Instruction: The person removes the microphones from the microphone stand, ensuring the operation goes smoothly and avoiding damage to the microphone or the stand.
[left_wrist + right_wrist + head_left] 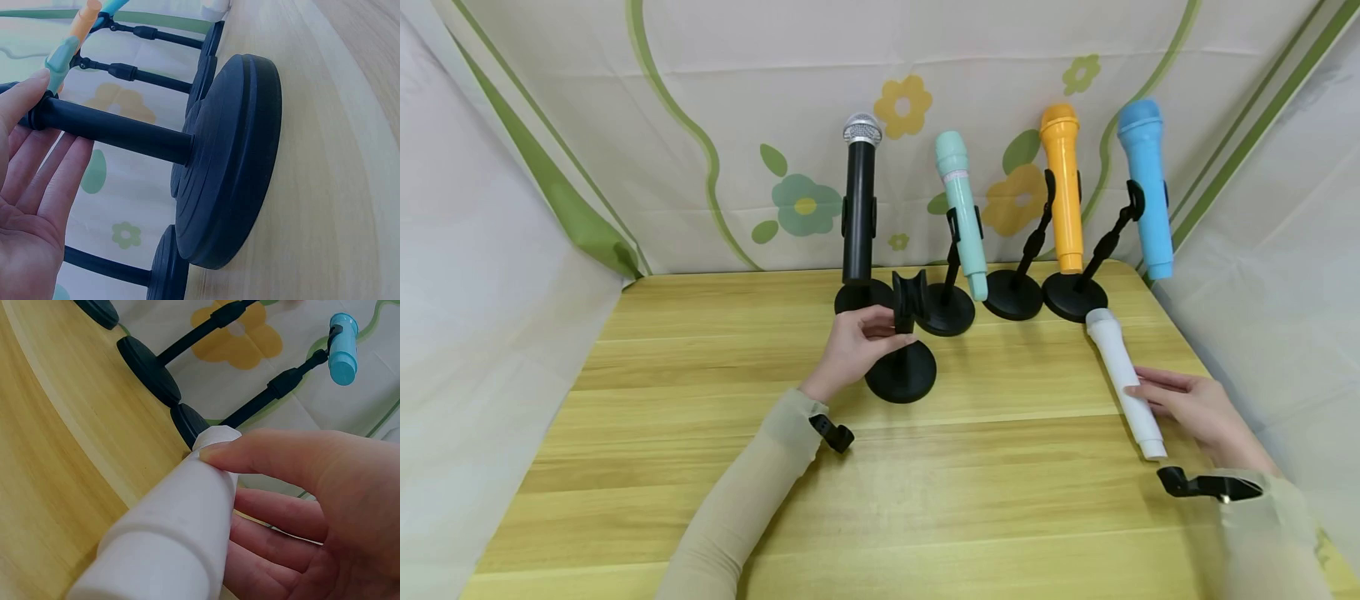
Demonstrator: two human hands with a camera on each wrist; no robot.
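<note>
With its fingers and thumb around the upper post, my left hand (859,346) grips a black microphone stand (901,377) with a bare holder on top. In the left wrist view the round base (234,162) of that stand shows beside the wooden tabletop. At the right, my right hand (1198,408) pinches a white microphone (1123,379) by its middle. The right wrist view shows the thumb along the white body (181,512), the fingers on its other side. The microphone's head points toward the back of the table.
Behind stand several microphones on black stands: a black one (859,212), a mint one (962,217), an orange one (1063,192) and a blue one (1148,192). A patterned curtain (737,108) closes off the back. The wooden table (970,500) reaches forward.
</note>
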